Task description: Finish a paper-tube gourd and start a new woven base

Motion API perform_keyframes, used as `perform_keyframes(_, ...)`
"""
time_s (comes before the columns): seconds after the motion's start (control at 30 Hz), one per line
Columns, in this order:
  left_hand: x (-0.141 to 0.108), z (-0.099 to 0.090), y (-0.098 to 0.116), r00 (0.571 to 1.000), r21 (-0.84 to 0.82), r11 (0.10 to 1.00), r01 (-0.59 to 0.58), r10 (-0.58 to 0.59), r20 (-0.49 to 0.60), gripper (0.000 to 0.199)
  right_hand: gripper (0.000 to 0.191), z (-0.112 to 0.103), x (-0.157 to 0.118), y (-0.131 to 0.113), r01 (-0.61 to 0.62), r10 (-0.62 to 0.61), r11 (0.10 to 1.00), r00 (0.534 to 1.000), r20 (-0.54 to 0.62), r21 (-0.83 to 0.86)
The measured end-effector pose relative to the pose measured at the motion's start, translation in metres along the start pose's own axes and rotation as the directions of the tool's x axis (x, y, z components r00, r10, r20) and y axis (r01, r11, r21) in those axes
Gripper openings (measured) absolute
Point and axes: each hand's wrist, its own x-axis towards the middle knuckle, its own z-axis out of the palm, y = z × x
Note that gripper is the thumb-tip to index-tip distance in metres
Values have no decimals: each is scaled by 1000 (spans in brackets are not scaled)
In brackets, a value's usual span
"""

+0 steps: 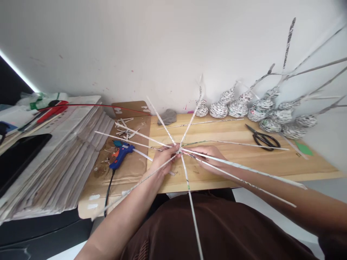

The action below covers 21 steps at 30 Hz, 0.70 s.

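Note:
Several thin rolled paper sticks (pixel 191 202) spread like spokes from a small woven centre (pixel 179 149), held up over the wooden board. My left hand (pixel 164 159) is closed on the left side of that centre, thumb on top. On the other side my right hand (pixel 204 155) has its fingers closed near the centre, partly hidden beneath the sticks. One stick points down over my brown shirt, two stand up toward the wall, and others reach left and right.
At left are a newspaper stack (pixel 78 155), a phone (pixel 23 159) and a blue glue gun (pixel 121 155) on cardboard (pixel 135 169). Black scissors (pixel 262 139) lie right on the wooden board (pixel 292 162). Gourd-shaped woven paper pieces (pixel 218 109) and a grey lump (pixel 167 117) sit along the wall.

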Motion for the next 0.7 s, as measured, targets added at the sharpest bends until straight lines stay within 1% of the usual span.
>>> perform_keyframes(0.07, 0, 1, 0, 1000, 4, 1000, -8, 8, -6, 19, 37, 2, 0, 2, -48, 47, 998, 998, -32, -38)
perform_keyframes(0.1, -1, 2, -1, 1000, 6, 1000, -15, 15, -8, 20, 38, 3, 0, 2, -85, 85, 996, 996, -38, -5)
perform_keyframes(0.17, -1, 3, -2, 1000, 8, 1000, -27, 27, -10, 23, 41, 5, 2, 2, -185, 190, 970, 982, -16, 160)
perform_keyframes(0.23, -2, 5, -5, 999, 3, 999, -38, 38, -12, 25, 43, 8, 5, 2, -272, 283, 904, 959, 16, 331)
perform_keyframes(0.3, -3, 7, -7, 999, -8, 999, -49, 49, -15, 25, 44, 12, 8, 2, -296, 316, 863, 948, 18, 409)
perform_keyframes(0.37, -4, 10, -10, 998, -18, 998, -58, 58, -19, 24, 42, 16, 9, 2, -282, 320, 869, 947, -29, 406)
perform_keyframes(0.4, -5, 11, -11, 998, -21, 998, -58, 58, -18, 23, 40, 18, 10, 2, -273, 320, 886, 945, -68, 375)
perform_keyframes(0.47, -7, 14, -13, 998, -25, 998, -57, 56, -15, 20, 32, 21, 11, 2, -238, 292, 933, 940, -178, 271)
perform_keyframes(0.53, -9, 16, -13, 998, -40, 998, -53, 52, -24, 18, 23, 23, 12, 3, -182, 227, 967, 934, -277, 177)
perform_keyframes(0.6, -9, 16, -14, 999, -57, 998, -34, 32, -34, 18, 18, 24, 13, 4, -131, 173, 980, 930, -325, 149)
perform_keyframes(0.7, -8, 14, -16, 1000, -57, 998, -11, 10, -18, 23, 16, 25, 14, 4, -103, 148, 984, 926, -348, 144)
